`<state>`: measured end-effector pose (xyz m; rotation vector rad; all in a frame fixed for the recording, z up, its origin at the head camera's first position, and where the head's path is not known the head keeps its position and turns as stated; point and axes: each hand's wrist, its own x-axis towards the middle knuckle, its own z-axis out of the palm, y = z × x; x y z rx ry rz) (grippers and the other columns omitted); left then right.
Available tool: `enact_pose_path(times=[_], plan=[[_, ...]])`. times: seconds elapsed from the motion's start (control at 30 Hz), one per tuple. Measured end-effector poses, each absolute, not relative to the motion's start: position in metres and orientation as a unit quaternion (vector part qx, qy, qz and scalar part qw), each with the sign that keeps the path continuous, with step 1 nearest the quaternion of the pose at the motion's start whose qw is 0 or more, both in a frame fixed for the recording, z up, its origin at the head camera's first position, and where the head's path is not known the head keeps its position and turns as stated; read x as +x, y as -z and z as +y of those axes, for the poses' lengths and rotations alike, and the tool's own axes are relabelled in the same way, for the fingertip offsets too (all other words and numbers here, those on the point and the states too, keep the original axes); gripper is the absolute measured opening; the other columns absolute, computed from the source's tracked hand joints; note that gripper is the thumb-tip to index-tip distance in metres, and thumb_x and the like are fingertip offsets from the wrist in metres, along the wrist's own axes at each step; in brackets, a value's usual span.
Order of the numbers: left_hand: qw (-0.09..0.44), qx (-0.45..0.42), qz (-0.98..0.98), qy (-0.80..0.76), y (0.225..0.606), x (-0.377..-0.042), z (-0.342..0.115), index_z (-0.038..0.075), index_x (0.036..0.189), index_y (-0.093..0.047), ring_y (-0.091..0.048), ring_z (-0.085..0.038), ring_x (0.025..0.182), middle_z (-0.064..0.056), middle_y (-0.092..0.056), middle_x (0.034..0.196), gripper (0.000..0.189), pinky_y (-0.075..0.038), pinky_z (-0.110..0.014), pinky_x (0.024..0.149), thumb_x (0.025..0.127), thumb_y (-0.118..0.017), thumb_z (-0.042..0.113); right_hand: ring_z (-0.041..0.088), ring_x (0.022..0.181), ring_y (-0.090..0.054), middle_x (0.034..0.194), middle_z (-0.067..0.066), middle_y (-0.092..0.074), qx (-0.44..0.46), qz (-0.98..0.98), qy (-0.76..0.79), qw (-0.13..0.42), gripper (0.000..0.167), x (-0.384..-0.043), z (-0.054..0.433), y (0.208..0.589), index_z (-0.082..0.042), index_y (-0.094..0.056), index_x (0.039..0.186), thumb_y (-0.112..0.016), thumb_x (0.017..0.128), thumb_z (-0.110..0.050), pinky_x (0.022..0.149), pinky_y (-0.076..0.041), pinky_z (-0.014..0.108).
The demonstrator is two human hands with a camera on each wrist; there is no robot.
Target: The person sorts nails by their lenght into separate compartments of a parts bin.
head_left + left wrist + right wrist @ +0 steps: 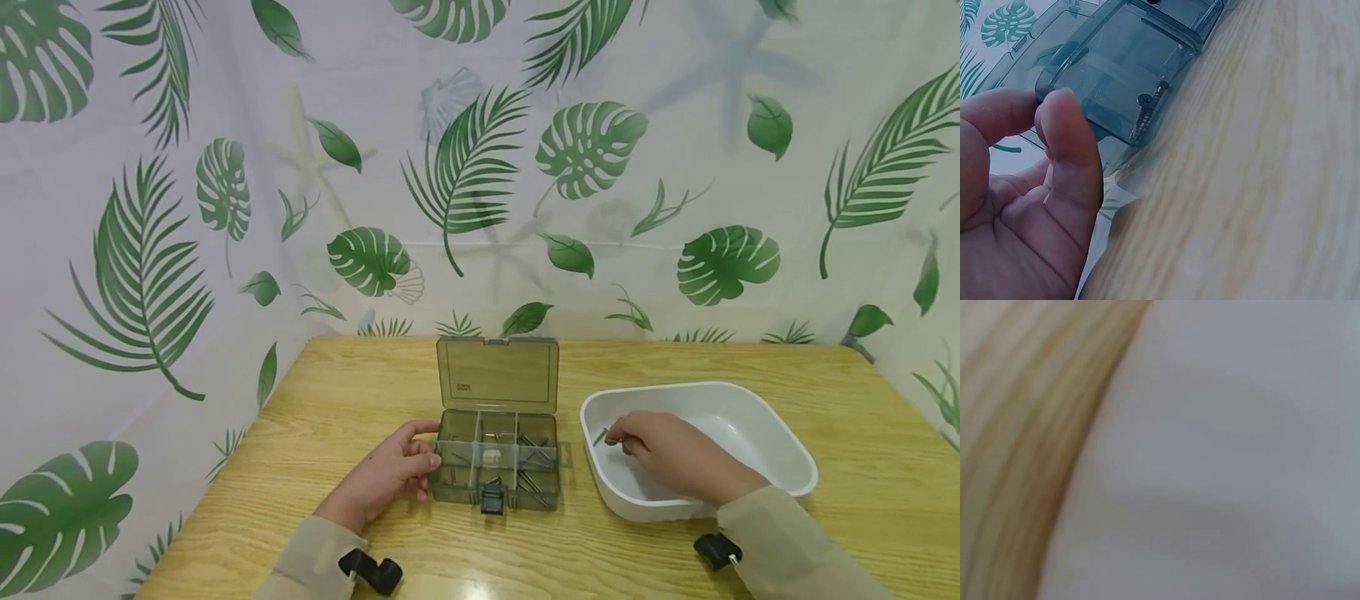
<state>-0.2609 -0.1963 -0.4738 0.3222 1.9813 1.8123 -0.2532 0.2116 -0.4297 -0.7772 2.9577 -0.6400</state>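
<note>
A smoky see-through compartment box [495,475] stands on the table, its lid [498,375] raised at the back. Several screws [534,482] lie in its compartments, and two show through its wall in the left wrist view. My left hand [393,467] holds the box by its left side, thumb and index finger at the corner. My right hand [667,454] reaches into a white basin [780,442], fingers curled. A small metal screw [600,436] juts out at its fingertips, which pinch it. The right wrist view shows only blurred basin wall, not the hand.
The wood-grain table [375,375] reaches back to a leaf-patterned cloth [480,167], which also hangs along the left side. The box's front latch [492,500] hangs down. The basin stands right of the box, with a strip of table between them.
</note>
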Motion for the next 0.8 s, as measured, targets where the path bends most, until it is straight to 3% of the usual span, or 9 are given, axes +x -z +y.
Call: enact_pose_path(times=[0.33,0.8], plan=[[0.218,0.118,0.713,-0.656,0.474,-0.26,-0.196,0.008,0.155,-0.031,-0.051,-0.017,0.068,-0.008,-0.054,0.092,0.06,-0.054,-0.032,0.062,0.103,-0.059,0.014,0.006,0.091,-0.064,0.098,-0.012,-0.068,-0.273,0.937,0.218,-0.026,0.021,-0.247,0.192,0.41,-0.02,-0.073,0.107,-0.057,0.101,-0.008,0.082,-0.055,0.038],[0.214,0.117,0.716,-0.654,0.474,-0.26,-0.196,0.008,0.155,-0.032,-0.052,-0.017,0.068,-0.009,-0.054,0.094,0.059,-0.054,-0.032,0.061,0.103,-0.06,0.013,0.003,0.082,-0.058,0.095,-0.011,-0.063,-0.301,0.929,0.208,-0.062,0.013,-0.247,0.145,0.385,-0.019,-0.075,0.105,-0.066,0.099,-0.012,0.071,-0.052,0.03]])
